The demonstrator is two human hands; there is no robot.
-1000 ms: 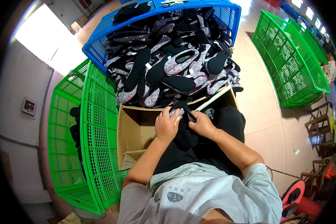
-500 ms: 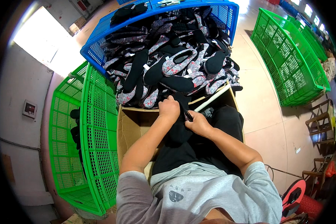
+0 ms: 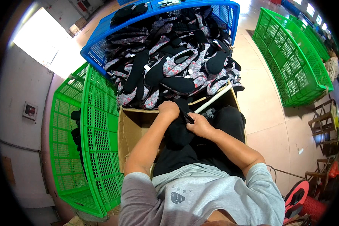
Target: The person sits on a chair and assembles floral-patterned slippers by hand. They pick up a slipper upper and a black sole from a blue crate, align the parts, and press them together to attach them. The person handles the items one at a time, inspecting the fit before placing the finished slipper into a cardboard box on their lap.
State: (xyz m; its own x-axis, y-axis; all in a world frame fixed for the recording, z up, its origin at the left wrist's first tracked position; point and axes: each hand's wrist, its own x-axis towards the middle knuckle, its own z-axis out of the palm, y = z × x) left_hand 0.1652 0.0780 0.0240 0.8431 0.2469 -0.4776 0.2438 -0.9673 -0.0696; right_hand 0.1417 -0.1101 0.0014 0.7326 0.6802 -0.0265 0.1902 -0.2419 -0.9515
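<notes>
A black cloth shoe (image 3: 179, 132), sole side facing up, lies over my lap. My left hand (image 3: 169, 109) is closed on its far end, with the fingertips mostly hidden behind the fabric. Close beside it my right hand (image 3: 202, 125) is closed round a slim black tool (image 3: 190, 118). It looks like small thread snips, but its blades do not show clearly, and it touches the shoe's edge. Just beyond my hands rises a heap of floral shoes (image 3: 180, 62) with black soles, several with white tags.
A blue crate (image 3: 235, 22) holds the heap. Against my knees stands an open cardboard box (image 3: 130, 122), with a white tube (image 3: 214, 98) slanting across its right corner. Green crates (image 3: 101, 150) stand at left, another green crate (image 3: 286, 56) at far right. Wooden stools (image 3: 322, 124) are at right.
My left hand has shifted slightly left and turned, its knuckles now more level on the shoe. My right hand and the black tool have barely moved.
</notes>
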